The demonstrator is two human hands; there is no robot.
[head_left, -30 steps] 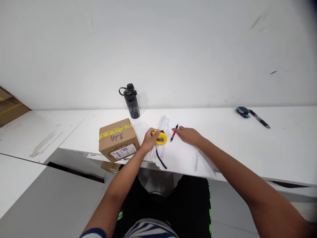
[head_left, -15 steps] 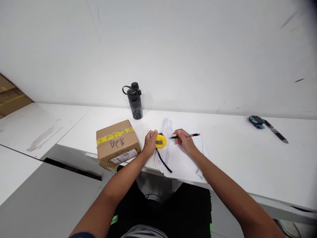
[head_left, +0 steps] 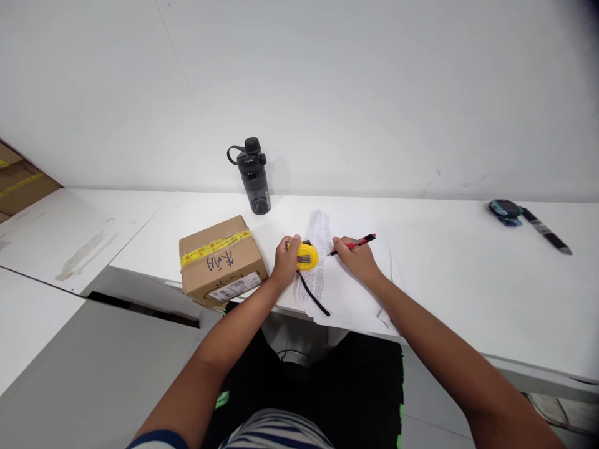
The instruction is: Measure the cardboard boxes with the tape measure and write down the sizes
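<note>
My left hand [head_left: 286,259] is closed on a yellow tape measure [head_left: 307,256], with its black wrist strap [head_left: 312,297] trailing over the paper. In my right hand [head_left: 358,259] is a red and black pen [head_left: 359,242], its tip pointing left and down at the paper. Under both lie white sheets of paper [head_left: 344,302], with a band of dense writing along the left side. A taped cardboard box [head_left: 221,259] with handwriting and a white label stands just left of my left hand.
A dark water bottle [head_left: 254,178] stands upright behind the box. Far right on the white table [head_left: 449,274] lie a dark blue object [head_left: 505,211] and a black and grey marker-like stick [head_left: 546,231]. More cardboard boxes [head_left: 23,181] sit at the far left.
My right hand has brought the pen to a steeper angle, its grip now closer around it, the tip near the paper. The left hand still holds the tape measure. The camera view has shifted slightly.
</note>
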